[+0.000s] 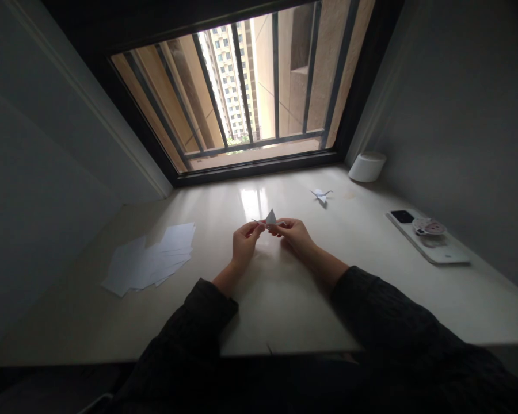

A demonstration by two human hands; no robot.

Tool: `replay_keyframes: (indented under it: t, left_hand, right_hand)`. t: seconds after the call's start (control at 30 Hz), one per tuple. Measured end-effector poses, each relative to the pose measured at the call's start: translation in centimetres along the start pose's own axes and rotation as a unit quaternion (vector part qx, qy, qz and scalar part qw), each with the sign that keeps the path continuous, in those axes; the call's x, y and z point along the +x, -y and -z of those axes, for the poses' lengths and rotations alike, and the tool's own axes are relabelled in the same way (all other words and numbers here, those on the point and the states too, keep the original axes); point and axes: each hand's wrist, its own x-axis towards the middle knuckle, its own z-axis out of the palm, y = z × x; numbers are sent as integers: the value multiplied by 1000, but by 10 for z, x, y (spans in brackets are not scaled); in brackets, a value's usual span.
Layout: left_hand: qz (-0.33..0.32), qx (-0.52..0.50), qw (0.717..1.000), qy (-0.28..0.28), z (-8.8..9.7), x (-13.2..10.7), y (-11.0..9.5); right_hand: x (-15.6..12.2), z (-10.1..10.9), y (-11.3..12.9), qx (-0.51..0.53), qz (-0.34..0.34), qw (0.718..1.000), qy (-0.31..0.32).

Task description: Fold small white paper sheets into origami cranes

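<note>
**Folded paper (271, 217) pinched between two hands**

Held over the middle of the table (285, 310), well apart from the loose sheets: white, small and crisply creased. Rising to a sharp triangular peak at the centre, with a thin pointed strip sticking out on the left. Partly hidden on the right by the fingers — cannot tell the exact folds there.

Left hand (245, 240): fingers clamped on the left side of the folded paper, thumb nearest the viewer. Right hand (297, 234): fingers clamped on the right side, close to the other hand. Dark sleeves (380, 305) on both arms.

In the far right corner, near the window (259, 171), a white cylinder (366, 168) with a rounded top; cannot tell whether hollow, or what might be inside. Nearer the hands, a finished-looking paper bird (321, 196) with thin tips spread. To the left, white sheets (155, 259) fanned in an overlapping pile. To the right, a white phone (446, 254), face down — camera block showing, with a patterned grip (429, 226) on the back.
</note>
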Motion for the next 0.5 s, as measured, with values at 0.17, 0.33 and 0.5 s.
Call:
replay_keyframes:
  t: [0.17, 0.33, 0.5]
  left_hand:
    - [7, 3, 1000, -28, 3, 3, 4]
    - [19, 3, 999, -43, 3, 4, 5]
    - [3, 30, 999, -32, 3, 3, 5]
  right_hand:
    - [3, 3, -2, 1, -10, 1000, 12]
    - [6, 7, 3, 28, 19, 998, -47]
    - [7, 10, 4, 4, 45, 997, -56]
